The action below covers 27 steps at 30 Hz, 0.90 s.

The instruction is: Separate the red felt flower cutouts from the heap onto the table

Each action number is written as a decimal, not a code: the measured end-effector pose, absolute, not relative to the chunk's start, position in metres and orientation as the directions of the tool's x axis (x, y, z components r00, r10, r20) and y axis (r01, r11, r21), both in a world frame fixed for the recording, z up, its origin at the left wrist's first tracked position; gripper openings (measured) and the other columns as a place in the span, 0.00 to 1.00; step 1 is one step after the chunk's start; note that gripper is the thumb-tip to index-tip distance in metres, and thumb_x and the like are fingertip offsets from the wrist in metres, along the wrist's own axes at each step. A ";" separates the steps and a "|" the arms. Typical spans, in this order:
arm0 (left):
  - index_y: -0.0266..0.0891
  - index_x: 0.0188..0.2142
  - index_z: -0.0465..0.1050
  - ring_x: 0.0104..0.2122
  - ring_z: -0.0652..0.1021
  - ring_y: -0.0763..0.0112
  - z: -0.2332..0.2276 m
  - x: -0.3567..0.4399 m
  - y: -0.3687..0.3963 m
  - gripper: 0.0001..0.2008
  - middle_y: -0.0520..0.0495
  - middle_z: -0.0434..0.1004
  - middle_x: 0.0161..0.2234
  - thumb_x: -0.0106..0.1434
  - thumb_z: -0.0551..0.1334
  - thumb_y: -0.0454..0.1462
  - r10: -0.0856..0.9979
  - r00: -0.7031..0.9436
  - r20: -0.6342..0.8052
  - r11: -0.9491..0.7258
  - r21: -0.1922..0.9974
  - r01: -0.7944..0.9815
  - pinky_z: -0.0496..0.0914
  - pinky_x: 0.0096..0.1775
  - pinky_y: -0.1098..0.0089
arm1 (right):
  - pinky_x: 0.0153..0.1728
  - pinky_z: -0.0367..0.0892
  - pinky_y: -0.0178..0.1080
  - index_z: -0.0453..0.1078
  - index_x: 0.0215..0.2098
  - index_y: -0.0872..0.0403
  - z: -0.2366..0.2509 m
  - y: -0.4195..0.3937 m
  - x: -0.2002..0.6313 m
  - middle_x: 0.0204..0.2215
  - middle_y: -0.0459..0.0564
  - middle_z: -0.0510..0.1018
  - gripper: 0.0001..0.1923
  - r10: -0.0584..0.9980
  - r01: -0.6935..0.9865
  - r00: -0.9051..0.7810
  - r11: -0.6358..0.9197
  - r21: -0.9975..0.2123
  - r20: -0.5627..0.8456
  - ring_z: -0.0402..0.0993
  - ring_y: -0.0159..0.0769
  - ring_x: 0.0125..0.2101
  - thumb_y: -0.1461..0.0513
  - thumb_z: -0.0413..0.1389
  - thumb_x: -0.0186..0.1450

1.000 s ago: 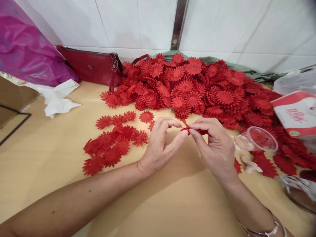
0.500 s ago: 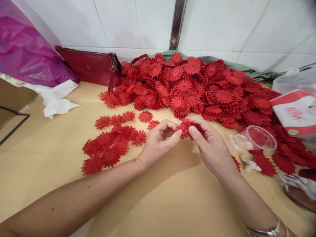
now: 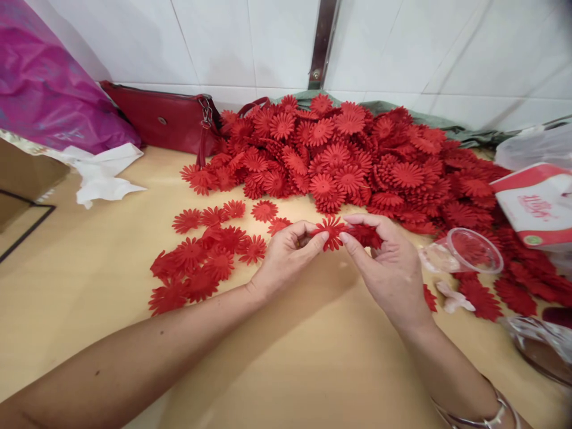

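Red flower cutout (image 3: 331, 231) at frame centre, pinched betw. left hand (image 3: 286, 257) & right hand (image 3: 389, 271) thumbs + fingers; big flower pile (image 3: 357, 161) behind, clear cup (image 3: 473, 250) right.

Red daisy cutout, pinched right between both hands

So the red flower cutout (image 3: 331, 231) is a flat little daisy shape with a ring of thin petals and a round middle, opened out and facing up. It's held just above the wooden table (image 3: 286, 357), left hand (image 3: 286, 259) gripping its left edge, right hand (image 3: 388, 268) its right, with more red flower pieces (image 3: 367, 236) bunched under the right fingers.
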<state>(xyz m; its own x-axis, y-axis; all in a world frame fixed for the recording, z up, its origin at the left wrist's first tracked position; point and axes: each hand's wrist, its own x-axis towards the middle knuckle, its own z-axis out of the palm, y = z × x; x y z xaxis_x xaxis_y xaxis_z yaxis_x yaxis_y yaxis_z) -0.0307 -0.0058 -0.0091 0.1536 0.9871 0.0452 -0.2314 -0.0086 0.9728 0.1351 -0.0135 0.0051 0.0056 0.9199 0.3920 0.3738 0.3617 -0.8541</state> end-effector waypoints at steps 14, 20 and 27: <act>0.36 0.36 0.79 0.33 0.79 0.71 -0.002 -0.036 -0.008 0.16 0.46 0.81 0.31 0.67 0.63 0.47 0.950 0.309 0.036 0.048 0.965 -0.260 0.72 0.44 0.68 | 0.43 0.69 0.42 0.76 0.36 0.51 0.003 -0.006 0.143 0.36 0.48 0.79 0.04 0.894 0.362 -0.116 0.443 -0.820 0.432 0.76 0.36 0.40 0.64 0.59 0.68; 0.36 0.35 0.78 0.32 0.77 0.74 -0.005 -0.035 -0.006 0.11 0.48 0.80 0.32 0.61 0.69 0.43 0.953 0.299 0.042 0.042 0.962 -0.271 0.71 0.41 0.71 | 0.43 0.68 0.42 0.76 0.35 0.51 0.000 -0.005 0.142 0.36 0.48 0.78 0.04 0.917 0.313 -0.145 0.398 -0.863 0.371 0.75 0.36 0.39 0.62 0.58 0.68; 0.38 0.33 0.73 0.31 0.73 0.75 -0.002 -0.033 -0.010 0.11 0.51 0.75 0.30 0.66 0.66 0.43 0.973 0.187 0.136 -0.087 0.964 -0.249 0.68 0.37 0.73 | 0.37 0.65 0.37 0.71 0.35 0.50 -0.015 0.007 0.155 0.31 0.43 0.73 0.05 0.931 0.145 0.160 0.306 -0.941 0.327 0.69 0.32 0.33 0.58 0.59 0.67</act>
